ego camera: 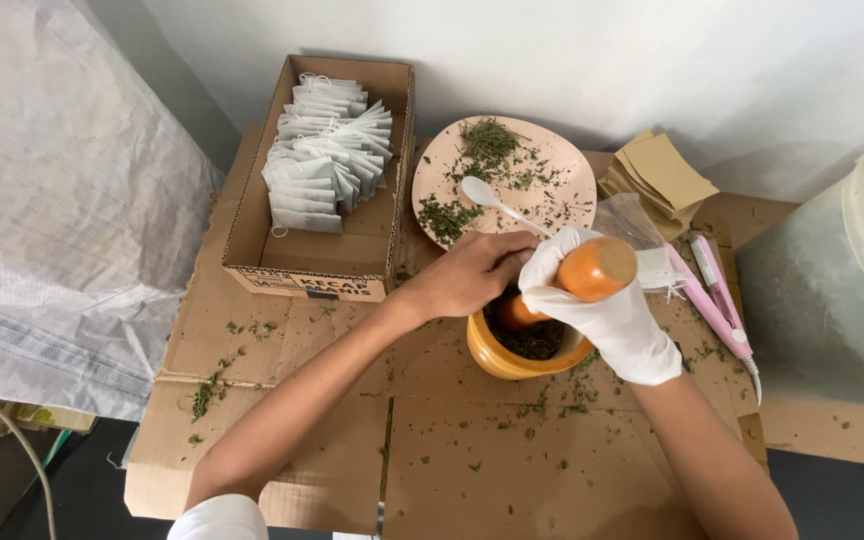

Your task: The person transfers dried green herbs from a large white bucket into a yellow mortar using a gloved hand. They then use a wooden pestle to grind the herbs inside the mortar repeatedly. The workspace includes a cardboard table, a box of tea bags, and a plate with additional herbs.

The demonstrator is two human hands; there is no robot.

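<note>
So here's the setup: an orange mortar (512, 355) sits on flattened cardboard (452, 460) right in front of the person, with dark crushed dried leaves inside. The right hand (602, 305), in a white glove, is wrapped tight around an orange pestle (592, 272). The pestle's long axis tilts, fat end up and to the right, working end down and left into the bowl. So the mortar lies directly below and between both hands.

The left hand (472, 275) is bare and curls over the mortar's far-left rim; fingers look bent and touching the rim, though I can't tell how firmly they grip. Both hands are touching the job, but the right one is the one on the pestle.

Just behind the hands there's a pinkish plate (552, 210) with scattered herb bits and a white plastic spoon (487, 195). Further left, a cardboard box (302, 250) of white filter bags (327, 150). To the right, a pink sealer-type tool (717, 300) and a stack of brown paper envelopes (662, 175).
</note>
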